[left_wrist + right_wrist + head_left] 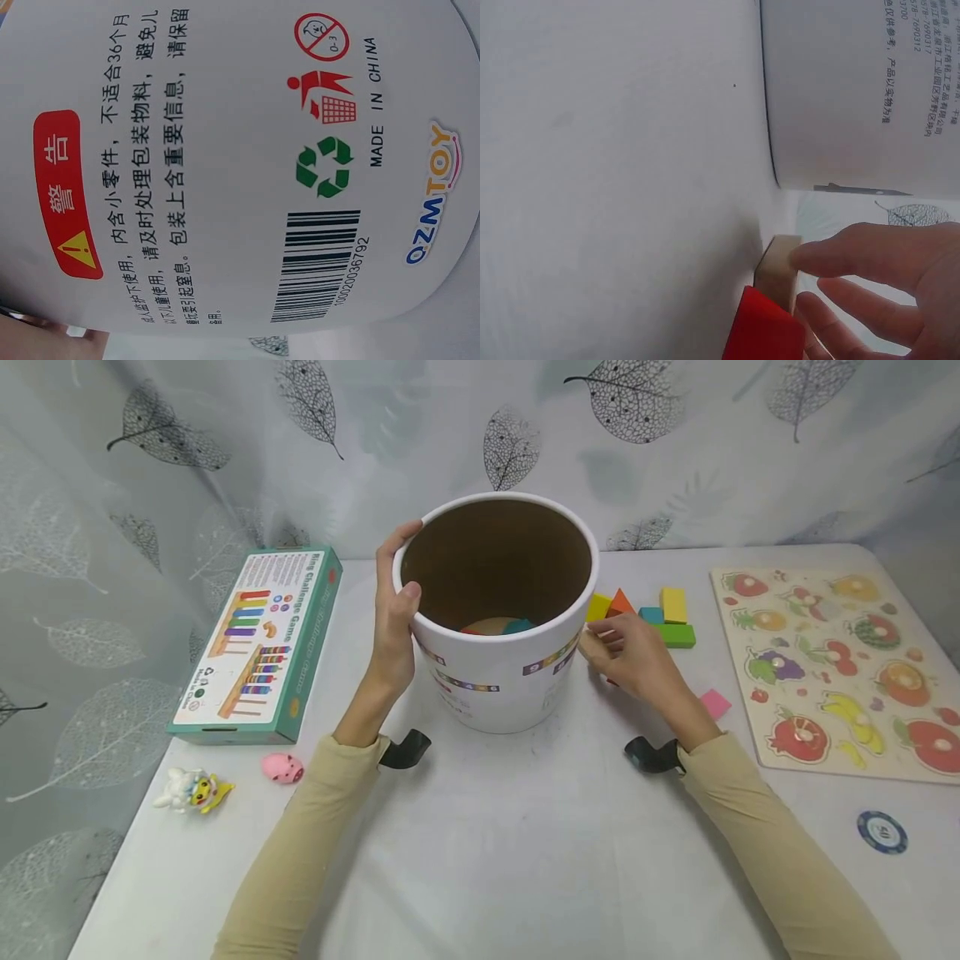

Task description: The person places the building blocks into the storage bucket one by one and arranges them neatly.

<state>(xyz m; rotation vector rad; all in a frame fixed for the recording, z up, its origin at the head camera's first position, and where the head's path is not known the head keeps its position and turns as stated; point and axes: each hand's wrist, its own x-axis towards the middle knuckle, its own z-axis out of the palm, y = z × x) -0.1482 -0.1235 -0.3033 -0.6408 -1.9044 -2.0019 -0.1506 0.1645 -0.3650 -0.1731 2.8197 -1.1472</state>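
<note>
A tall white bucket (491, 681) with printed labels stands mid-table, its mouth tipped toward the head camera. Inside, a teal piece (517, 626) and a bit of red show low down. My left hand (393, 618) grips the bucket's left rim, thumb over the near side. Beside the bucket's right wall, my right hand (633, 662) pinches a plain wooden block (778, 266) between thumb and fingers. Right against it in the right wrist view is a red block (765, 330). Behind this hand lie an orange triangle block (620, 602), yellow block (673, 606) and green block (678, 636).
A Ring Challenge Game box (255, 643) lies at left, with a pink pig (282, 767) and a white-and-yellow figurine (193, 790) before it. At right are a fruit puzzle board (765, 685), a pink piece (715, 703) and a poker chip (882, 832). A leaf-patterned curtain (450, 410) hangs behind.
</note>
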